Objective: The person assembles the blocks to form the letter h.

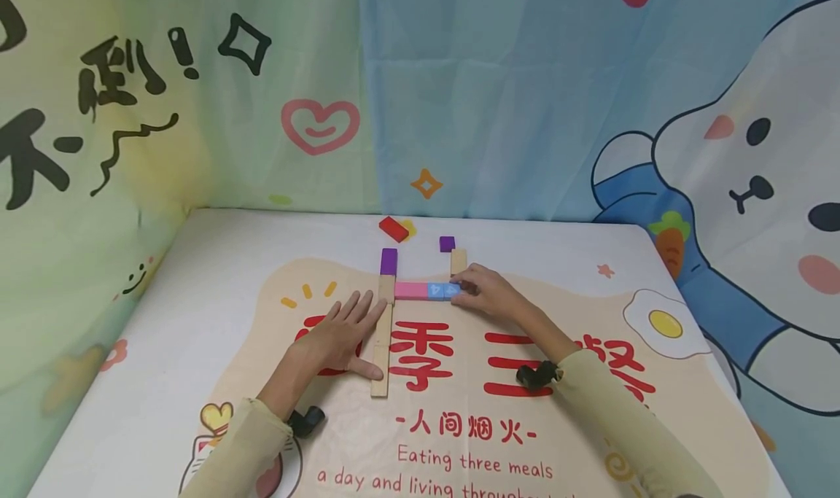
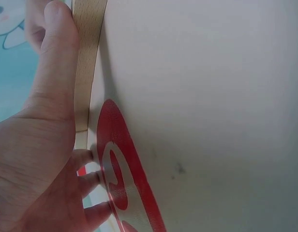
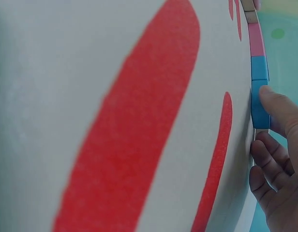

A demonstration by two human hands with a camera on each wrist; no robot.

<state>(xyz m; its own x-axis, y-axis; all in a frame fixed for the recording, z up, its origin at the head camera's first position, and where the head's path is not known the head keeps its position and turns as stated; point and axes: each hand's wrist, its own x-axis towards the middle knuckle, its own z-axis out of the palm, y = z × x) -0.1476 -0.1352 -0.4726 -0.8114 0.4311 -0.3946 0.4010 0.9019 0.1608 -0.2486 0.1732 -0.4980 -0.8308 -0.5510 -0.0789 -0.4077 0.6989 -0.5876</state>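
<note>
With fingers spread, my left hand [image 1: 337, 337] rests along the left side of a column of plain wooden blocks [image 1: 380, 370]. Its fingertips and thumb touch that column, and the thumb [image 2: 59, 58] lies by a wooden block [image 2: 88, 63] in the left wrist view. A pink block [image 1: 411, 291] runs rightward from the column, followed by a blue block [image 1: 436, 291] marked 4. My right hand [image 1: 485, 290] pinches a second blue block [image 3: 260, 104] at the row's right end; its index finger is partly hidden. That block touches the first blue one.
A purple block [image 1: 389, 262] tops the left column. Beyond my right hand stand a wooden block [image 1: 459, 259] and a smaller purple block [image 1: 448, 244]. A red block [image 1: 394, 229] lies askew near the back edge of the printed table [image 1: 538, 246]. Behind hangs a patterned curtain [image 1: 472, 119].
</note>
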